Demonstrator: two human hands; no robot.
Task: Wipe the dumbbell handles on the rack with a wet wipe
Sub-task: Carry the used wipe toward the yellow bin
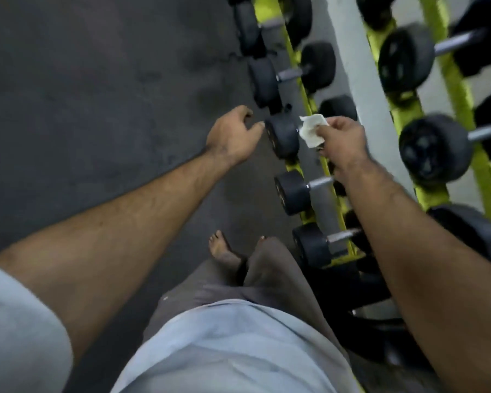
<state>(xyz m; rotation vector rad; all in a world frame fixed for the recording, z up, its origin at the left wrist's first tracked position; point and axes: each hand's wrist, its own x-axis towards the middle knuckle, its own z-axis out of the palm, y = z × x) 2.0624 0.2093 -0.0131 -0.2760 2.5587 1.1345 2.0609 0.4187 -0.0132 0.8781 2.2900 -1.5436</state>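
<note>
A yellow-green rack [304, 92] runs up the right half of the view with several black dumbbells on two tiers. My right hand [342, 141] pinches a crumpled white wet wipe [312, 130] over the handle of a lower-tier dumbbell [282, 136], and that handle is hidden under the wipe and hand. My left hand [233, 134] hovers just left of that dumbbell's outer head with loosely curled fingers and holds nothing; its fingertips look close to the head. The bare metal handle [321, 182] of the dumbbell nearer to me shows below my right wrist.
Dark rubber floor [97, 95] fills the left side. My bare feet [223, 251] and grey trousers stand close beside the rack's near end. The upper tier [434, 146] holds bigger dumbbells at the right. A pale wall strip [360, 80] runs between the tiers.
</note>
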